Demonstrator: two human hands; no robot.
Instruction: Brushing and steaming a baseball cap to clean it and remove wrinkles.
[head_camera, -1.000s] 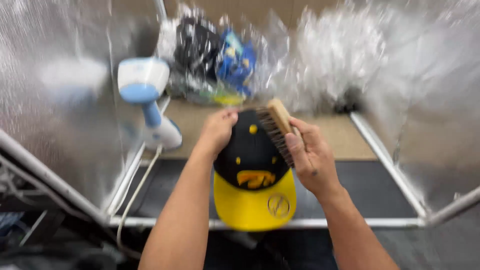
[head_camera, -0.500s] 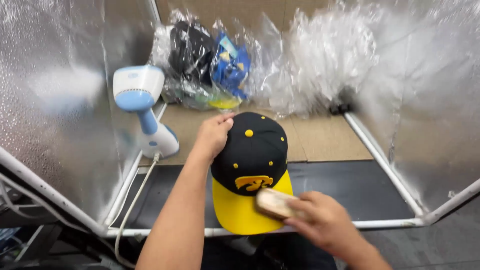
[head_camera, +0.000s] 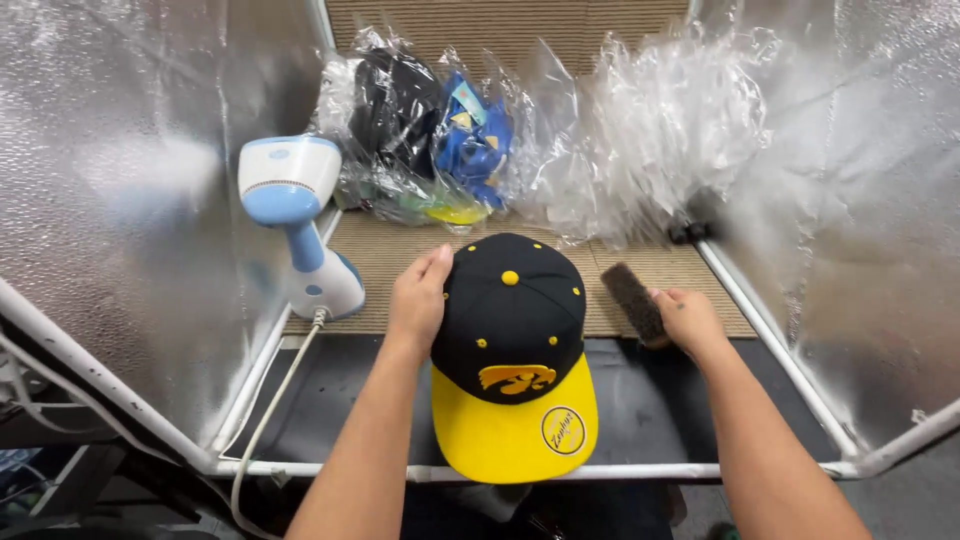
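The left hand (head_camera: 418, 296) cups the black, yellow-brimmed cap's (head_camera: 512, 345) crown; the right hand's (head_camera: 686, 318) fingers clamp a dark bristle brush (head_camera: 633, 300), held off it. Brushing looks paused.

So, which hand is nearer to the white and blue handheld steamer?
The left hand. It rests on the left side of the black and yellow cap, just right of the handheld steamer. The right hand holds a brush on the far side of the cap.

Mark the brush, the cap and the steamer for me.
brush (head_camera: 630, 300), head view, on its dark bristle face.
cap (head_camera: 512, 320), head view, on the black crown.
steamer (head_camera: 285, 185), head view, on its white and blue head.
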